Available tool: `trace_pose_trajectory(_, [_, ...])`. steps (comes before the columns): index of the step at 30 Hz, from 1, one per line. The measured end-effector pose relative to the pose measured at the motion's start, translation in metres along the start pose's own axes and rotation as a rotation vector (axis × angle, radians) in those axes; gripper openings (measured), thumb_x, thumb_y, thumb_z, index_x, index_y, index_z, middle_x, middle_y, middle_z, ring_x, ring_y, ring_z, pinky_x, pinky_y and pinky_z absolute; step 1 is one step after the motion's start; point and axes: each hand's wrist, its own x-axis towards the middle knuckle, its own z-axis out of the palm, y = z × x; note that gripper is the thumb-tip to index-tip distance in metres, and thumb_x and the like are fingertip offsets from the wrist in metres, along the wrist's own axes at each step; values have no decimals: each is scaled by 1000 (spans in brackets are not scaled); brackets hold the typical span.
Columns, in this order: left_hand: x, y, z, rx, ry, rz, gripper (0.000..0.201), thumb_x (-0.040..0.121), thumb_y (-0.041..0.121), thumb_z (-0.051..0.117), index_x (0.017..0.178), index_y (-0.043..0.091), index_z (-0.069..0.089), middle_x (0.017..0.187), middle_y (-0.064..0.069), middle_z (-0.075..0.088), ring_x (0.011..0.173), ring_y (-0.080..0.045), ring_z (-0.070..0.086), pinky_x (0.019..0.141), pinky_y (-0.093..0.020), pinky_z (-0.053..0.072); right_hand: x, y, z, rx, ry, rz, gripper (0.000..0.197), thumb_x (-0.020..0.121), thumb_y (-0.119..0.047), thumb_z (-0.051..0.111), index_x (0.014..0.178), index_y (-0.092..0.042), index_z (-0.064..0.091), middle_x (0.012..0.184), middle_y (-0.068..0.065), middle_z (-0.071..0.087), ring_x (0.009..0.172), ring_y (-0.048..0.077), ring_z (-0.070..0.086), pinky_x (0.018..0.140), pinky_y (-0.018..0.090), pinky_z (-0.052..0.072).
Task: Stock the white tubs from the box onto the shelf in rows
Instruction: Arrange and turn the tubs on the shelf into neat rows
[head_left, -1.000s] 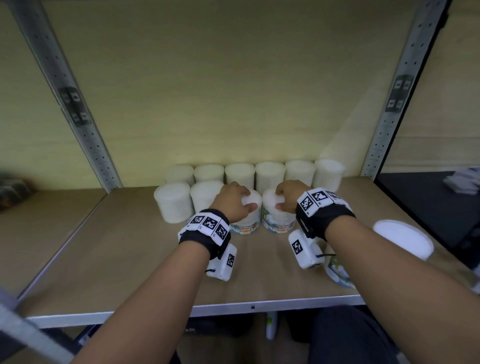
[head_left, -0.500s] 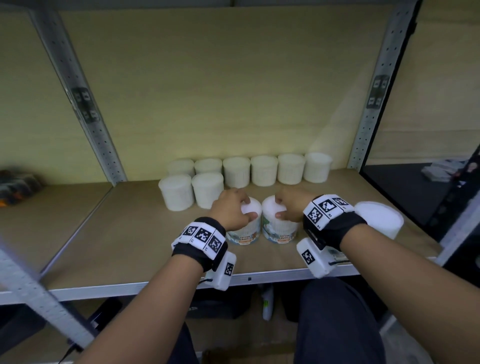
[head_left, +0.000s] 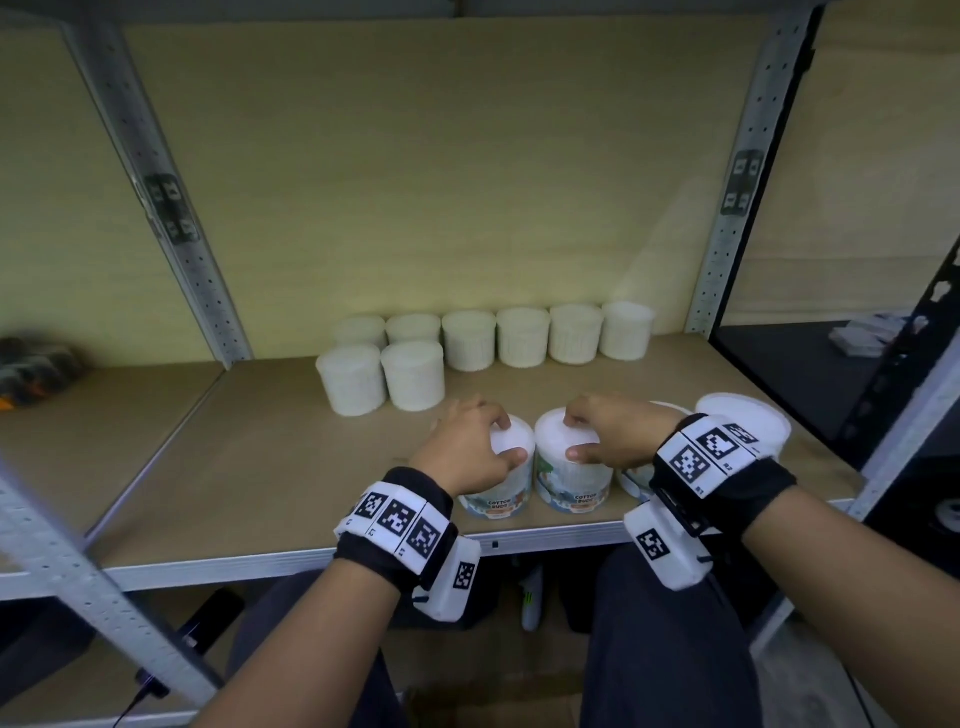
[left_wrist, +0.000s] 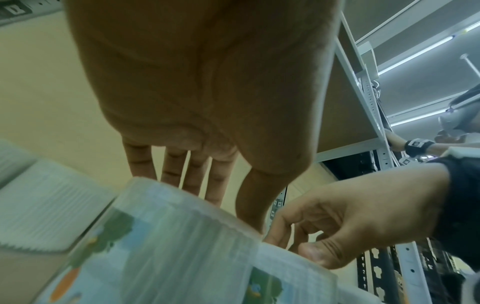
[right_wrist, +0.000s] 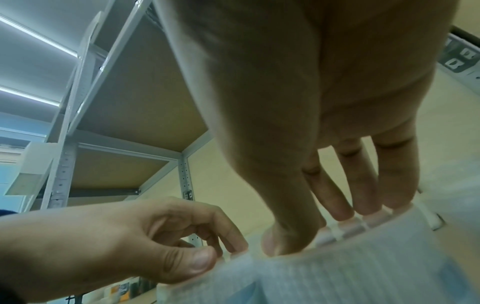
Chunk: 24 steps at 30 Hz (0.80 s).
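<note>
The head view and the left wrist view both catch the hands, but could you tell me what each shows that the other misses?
Only the head view shows the back row of tubs, the two second-row tubs and the shelf. Only the left wrist view shows the left hand's palm and fingers from beneath, plus ceiling lights. Both show the left hand and right hand each gripping a labelled tub from above.

The right hand (right_wrist: 298, 123) reaches down from the top, its thumb and fingertips (right_wrist: 345, 211) gripping the rim of a white tub (right_wrist: 363, 267). From the left edge the left hand (right_wrist: 116, 242) pinches the top of a second tub (right_wrist: 228, 277) just beside it. Grey shelving uprights (right_wrist: 185, 176) rise behind.
</note>
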Motion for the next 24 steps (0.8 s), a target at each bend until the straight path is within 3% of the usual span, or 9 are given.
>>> trace_pose_trajectory(17, [0,11,-1,-23,-14,-7,45,83,41,65,120,16,56,124,-1,47,122,-21,43,106,-42,37,-6,3,-7,49,-29,34,54,89,-35,62,136,-14,45,140,3,45,126,22,47,107,34,39])
trace_pose_trajectory(24, [5,-3,-21,-125,72,17,37,85,33,64,118,17,61,120,1,55,113,-16,52,91,-24,40,8,-6,-25,113,37,39,47,88,-39,62,130,-19,53,133,3,55,117,21,55,98,31,45])
